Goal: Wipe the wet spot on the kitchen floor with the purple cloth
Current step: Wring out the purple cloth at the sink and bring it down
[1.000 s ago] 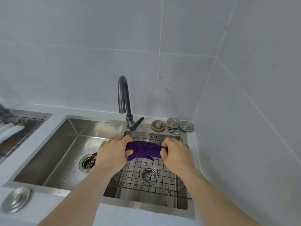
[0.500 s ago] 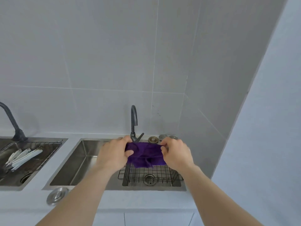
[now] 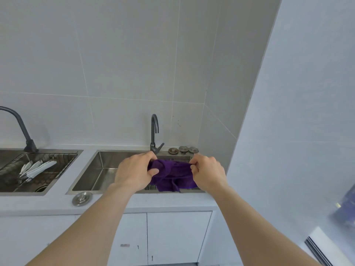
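The purple cloth (image 3: 171,176) hangs crumpled between both hands, above the front edge of the right steel sink (image 3: 99,169). My left hand (image 3: 134,169) pinches its left end and my right hand (image 3: 208,172) pinches its right end. The cloth sags down in loose folds between them. Only a thin strip of floor (image 3: 172,264) shows at the bottom, and no wet spot is visible.
A dark tap (image 3: 154,131) stands behind the right sink, with several round metal plugs (image 3: 183,150) beside it. Another plug (image 3: 82,198) lies on the white counter. The left sink (image 3: 38,169) holds a rack with white utensils. White cabinet doors (image 3: 172,237) are below; a wall stands right.
The view has pulled back from the sink, now showing counter front and cabinet doors. Both hands have lifted the cloth off the sink rack and spread it slightly wider.
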Available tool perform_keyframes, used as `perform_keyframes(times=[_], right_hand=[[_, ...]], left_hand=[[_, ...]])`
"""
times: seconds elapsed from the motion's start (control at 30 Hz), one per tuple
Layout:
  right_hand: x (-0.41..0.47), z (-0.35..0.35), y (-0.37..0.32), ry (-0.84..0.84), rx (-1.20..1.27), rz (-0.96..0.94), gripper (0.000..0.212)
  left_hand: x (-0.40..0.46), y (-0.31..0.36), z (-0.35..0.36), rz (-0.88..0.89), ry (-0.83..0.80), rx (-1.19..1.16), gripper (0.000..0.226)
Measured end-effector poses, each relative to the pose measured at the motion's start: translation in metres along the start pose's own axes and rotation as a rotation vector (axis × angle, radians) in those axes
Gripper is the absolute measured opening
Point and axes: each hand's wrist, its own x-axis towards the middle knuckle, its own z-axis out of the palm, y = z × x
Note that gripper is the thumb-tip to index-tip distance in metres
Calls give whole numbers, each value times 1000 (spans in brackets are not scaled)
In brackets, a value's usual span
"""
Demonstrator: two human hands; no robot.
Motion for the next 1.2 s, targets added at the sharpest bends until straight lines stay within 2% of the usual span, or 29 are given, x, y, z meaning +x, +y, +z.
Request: perform_keyframes(times=[0.27,0.57,0.93,1.2], right_hand=[[-54,-7,49,-30,39,27,20],[-128,43,124,-171,77,88,18],[-187,188,165,-349,57,154,12],[-205,326,184,-407,56,220,9]], left_hand=[[-46,49,20,5,-22,4,22],[-128,77,114,-51,-128,-23,23],[-190,11,248,-110,-266,-90,22],[-210,-65,367,-143,-335,-124,25]])
